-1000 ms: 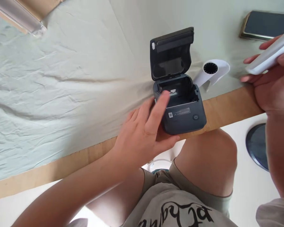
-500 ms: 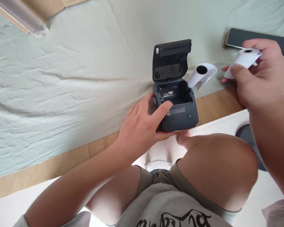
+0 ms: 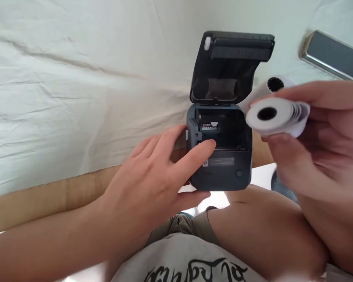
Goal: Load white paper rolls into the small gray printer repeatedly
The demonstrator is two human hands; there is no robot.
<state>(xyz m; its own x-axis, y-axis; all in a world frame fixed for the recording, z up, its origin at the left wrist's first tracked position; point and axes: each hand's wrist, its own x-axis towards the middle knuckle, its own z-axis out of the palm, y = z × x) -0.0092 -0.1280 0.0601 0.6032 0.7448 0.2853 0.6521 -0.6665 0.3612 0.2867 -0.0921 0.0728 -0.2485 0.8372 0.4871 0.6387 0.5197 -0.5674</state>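
Note:
A small dark label printer (image 3: 223, 174) sits at the table's front edge, its lid (image 3: 223, 74) raised and its paper bay showing nothing inside but a printed label. My left hand (image 3: 155, 172) grips the printer's left side, with one finger over the front rim of the bay and another under the front. Between the fingers and thumb of my right hand (image 3: 317, 145) is a white paper roll (image 3: 272, 115), its hollow core facing the printer, just right of the bay. Behind it lies a second paper roll (image 3: 260, 92) with a black core, partly hidden by my right hand.
A dark phone (image 3: 335, 55) lies at the back right. Wrinkled pale cloth (image 3: 76, 98) covers the table, and a wooden edge strip (image 3: 85, 182) runs along its front. My legs are below the edge.
My right hand has carried the paper roll left, from beside the phone to the printer's right side. The left hand keeps its hold on the printer. The view has come closer.

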